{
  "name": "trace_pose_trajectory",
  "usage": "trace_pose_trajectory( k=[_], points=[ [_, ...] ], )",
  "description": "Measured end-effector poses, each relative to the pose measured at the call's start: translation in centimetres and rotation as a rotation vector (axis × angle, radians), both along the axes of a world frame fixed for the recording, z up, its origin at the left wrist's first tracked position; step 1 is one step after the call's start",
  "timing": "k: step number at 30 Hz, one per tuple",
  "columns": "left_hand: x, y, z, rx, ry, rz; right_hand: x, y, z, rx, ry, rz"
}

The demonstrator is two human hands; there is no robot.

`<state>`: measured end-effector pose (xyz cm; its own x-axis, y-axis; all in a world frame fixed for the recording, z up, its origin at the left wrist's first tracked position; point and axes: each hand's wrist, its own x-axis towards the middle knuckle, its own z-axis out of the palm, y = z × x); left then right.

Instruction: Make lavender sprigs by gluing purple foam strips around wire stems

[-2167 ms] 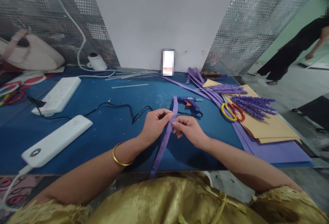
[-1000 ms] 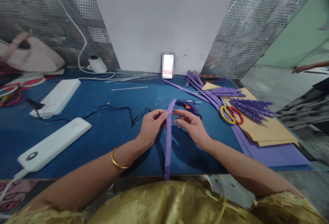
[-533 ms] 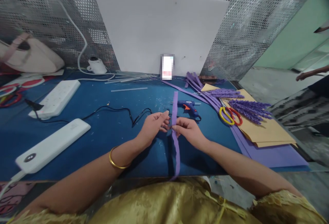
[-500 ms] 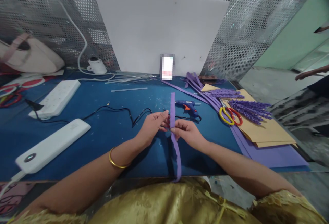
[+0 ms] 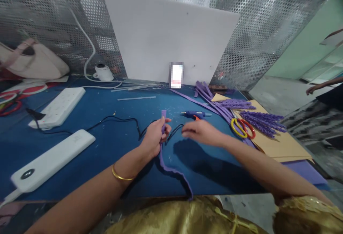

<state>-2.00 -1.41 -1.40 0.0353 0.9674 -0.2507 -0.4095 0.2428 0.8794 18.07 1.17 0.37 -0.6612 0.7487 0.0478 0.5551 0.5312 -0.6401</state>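
While a white power strip (image 5: 60, 107) and, nearer, a long white device (image 5: 56, 157) lie at the left of the blue table (image 5: 120, 137), the left hand (image 5: 155, 133), a gold bangle (image 5: 122, 178) on its wrist, is left of centre, its thumb and fingers grasping a purple strip (image 5: 161, 158). The strip's short upper end stands beyond the thumb and points to the far side. Its long axis runs near to far at the grip; below the hand it drops towards the near side, then bends right, slightly wavy, its tail reaching the near table edge.

Right of it, a blue glue gun (image 5: 194, 113) lies on the table, nozzle pointing left, partly hidden by the right hand (image 5: 203, 132). That hand is above the table, its fingers bent and blurred; I cannot tell whether their tips meet. Farther right lie red-and-yellow scissors (image 5: 233, 125), then purple flower sprigs (image 5: 264, 121) on tan paper (image 5: 284, 148).
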Motion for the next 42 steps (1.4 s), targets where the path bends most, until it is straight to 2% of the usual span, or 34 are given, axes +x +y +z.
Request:
trace_pose_trajectory(
  k=[2, 4, 7, 10, 13, 17, 23, 30, 42],
  points=[
    [0.2, -0.1, 0.0, -0.005, 0.013, -0.019, 1.2, 4.5, 0.8, 0.347, -0.367, -0.227],
    [0.3, -0.3, 0.0, -0.019, 0.012, -0.062, 2.3, 9.3, 1.2, 0.417, -0.47, -0.351],
    [0.4, -0.5, 0.1, -0.048, 0.016, -0.109, 3.4, 15.8, 1.0, 0.457, -0.57, -0.473],
    [0.2, -0.6, 0.2, -0.076, 0.028, -0.12, 3.6, 21.0, 0.2, 0.465, -0.663, -0.529],
    [0.0, -0.5, 0.1, -0.111, 0.039, -0.127, 2.9, 25.0, -0.4, 0.455, -0.739, -0.542],
    [-0.1, -0.4, 0.0, -0.173, 0.041, -0.137, 1.7, 28.9, -1.2, 0.425, -0.805, -0.539],
    [-0.1, -0.4, 0.1, -0.23, 0.05, -0.16, 1.4, 31.9, -2.3, 0.378, -0.85, -0.527],
    [0.1, -0.7, 0.3, -0.305, 0.038, -0.184, 2.0, 32.1, -3.3, 0.446, -0.821, -0.4],
    [0.1, -0.8, 0.1, -0.323, 0.06, -0.204, 2.9, 33.4, -2.8, 0.395, -0.879, -0.365]
  ],
)
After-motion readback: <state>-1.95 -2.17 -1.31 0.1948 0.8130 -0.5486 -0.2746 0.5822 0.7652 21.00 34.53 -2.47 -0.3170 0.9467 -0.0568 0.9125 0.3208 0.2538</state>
